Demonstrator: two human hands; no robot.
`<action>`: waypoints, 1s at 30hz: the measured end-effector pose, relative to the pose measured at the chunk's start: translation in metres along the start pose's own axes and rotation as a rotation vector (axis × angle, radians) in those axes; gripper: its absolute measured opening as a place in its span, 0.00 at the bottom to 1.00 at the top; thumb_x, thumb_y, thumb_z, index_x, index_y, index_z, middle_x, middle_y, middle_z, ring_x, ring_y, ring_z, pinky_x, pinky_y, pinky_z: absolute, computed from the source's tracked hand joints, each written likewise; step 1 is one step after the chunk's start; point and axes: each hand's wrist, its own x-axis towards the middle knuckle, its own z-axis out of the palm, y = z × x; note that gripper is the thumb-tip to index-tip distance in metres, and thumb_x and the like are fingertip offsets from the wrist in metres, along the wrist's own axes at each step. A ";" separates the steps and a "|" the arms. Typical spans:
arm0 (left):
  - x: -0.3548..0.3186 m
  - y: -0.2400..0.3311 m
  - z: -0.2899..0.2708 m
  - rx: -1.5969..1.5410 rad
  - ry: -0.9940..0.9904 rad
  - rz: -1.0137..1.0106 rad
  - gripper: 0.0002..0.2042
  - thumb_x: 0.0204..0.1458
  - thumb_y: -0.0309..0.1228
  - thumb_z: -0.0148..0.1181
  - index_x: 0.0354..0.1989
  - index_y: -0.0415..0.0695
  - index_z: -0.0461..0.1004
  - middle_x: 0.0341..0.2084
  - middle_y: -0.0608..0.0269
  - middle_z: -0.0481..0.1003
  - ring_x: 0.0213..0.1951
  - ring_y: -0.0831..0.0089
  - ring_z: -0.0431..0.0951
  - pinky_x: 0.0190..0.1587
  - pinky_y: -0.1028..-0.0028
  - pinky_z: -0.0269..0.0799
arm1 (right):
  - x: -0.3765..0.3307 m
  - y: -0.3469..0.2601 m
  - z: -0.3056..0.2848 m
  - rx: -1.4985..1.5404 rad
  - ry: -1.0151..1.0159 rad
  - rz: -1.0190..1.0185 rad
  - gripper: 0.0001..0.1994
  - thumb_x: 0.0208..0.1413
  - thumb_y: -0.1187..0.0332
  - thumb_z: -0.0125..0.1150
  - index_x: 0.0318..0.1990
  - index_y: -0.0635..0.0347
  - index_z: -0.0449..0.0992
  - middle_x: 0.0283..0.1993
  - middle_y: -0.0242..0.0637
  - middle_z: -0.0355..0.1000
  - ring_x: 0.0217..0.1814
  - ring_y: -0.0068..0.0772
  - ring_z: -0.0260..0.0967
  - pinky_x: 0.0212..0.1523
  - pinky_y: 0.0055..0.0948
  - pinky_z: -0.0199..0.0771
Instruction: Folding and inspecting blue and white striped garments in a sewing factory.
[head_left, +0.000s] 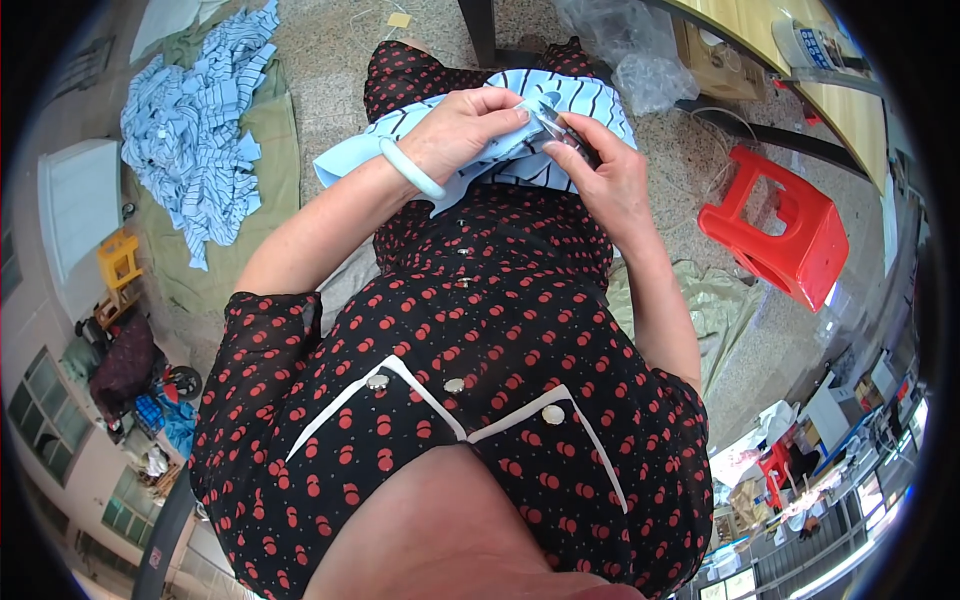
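A light blue garment piece with dark stripes lies bunched across my lap. My left hand, with a pale bangle at the wrist, is closed on the cloth, thumb and index finger pinching its edge. In my right hand is a pair of small thread snips, dark and metallic, gripped between thumb and fingers. Their tips meet the cloth just right of my left fingertips. Whether the blades are apart is too small to tell. My right fingers partly hide the snips' handle.
A heap of similar blue striped cloth lies on a green sheet at the left. On the right stands a red plastic stool. A wooden-topped table, clear plastic bags and a cardboard box are at the far right.
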 end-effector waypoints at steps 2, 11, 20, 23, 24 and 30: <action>-0.001 0.001 0.001 0.017 0.002 0.005 0.08 0.50 0.32 0.52 0.32 0.41 0.72 0.24 0.73 0.71 0.27 0.87 0.67 0.30 0.85 0.63 | 0.001 0.000 0.000 -0.004 -0.004 -0.001 0.15 0.44 0.69 0.61 0.40 0.64 0.72 0.31 0.34 0.72 0.32 0.18 0.66 0.34 0.19 0.67; 0.000 0.002 0.001 -0.055 -0.026 -0.020 0.09 0.50 0.33 0.52 0.34 0.42 0.71 0.26 0.72 0.71 0.28 0.87 0.67 0.31 0.85 0.63 | 0.004 0.006 0.000 0.106 -0.036 0.096 0.13 0.45 0.69 0.60 0.39 0.64 0.72 0.27 0.28 0.70 0.28 0.14 0.62 0.29 0.16 0.63; 0.002 -0.001 -0.006 -0.099 -0.058 -0.027 0.08 0.49 0.32 0.53 0.34 0.41 0.71 0.27 0.71 0.71 0.29 0.86 0.68 0.32 0.85 0.64 | 0.002 0.007 0.004 0.099 -0.016 0.042 0.12 0.46 0.70 0.59 0.39 0.65 0.72 0.27 0.25 0.69 0.28 0.13 0.61 0.30 0.15 0.63; 0.002 0.000 -0.005 -0.109 -0.060 -0.056 0.08 0.49 0.32 0.53 0.35 0.41 0.70 0.27 0.71 0.71 0.28 0.86 0.68 0.31 0.85 0.64 | 0.004 0.011 0.002 0.152 -0.038 0.084 0.13 0.45 0.69 0.60 0.39 0.65 0.72 0.28 0.29 0.71 0.29 0.15 0.63 0.30 0.17 0.64; 0.002 0.001 -0.005 -0.110 -0.055 -0.062 0.08 0.49 0.32 0.52 0.34 0.41 0.71 0.27 0.71 0.71 0.28 0.87 0.68 0.31 0.85 0.64 | 0.005 0.014 0.002 0.197 -0.038 0.108 0.14 0.43 0.68 0.61 0.38 0.64 0.72 0.29 0.33 0.72 0.29 0.16 0.65 0.30 0.18 0.66; 0.002 0.008 -0.010 0.054 -0.085 -0.038 0.07 0.49 0.31 0.52 0.30 0.41 0.72 0.23 0.73 0.71 0.25 0.87 0.68 0.28 0.86 0.63 | 0.003 0.009 0.001 0.075 -0.077 0.008 0.14 0.44 0.71 0.60 0.40 0.65 0.71 0.33 0.32 0.71 0.32 0.17 0.65 0.35 0.18 0.66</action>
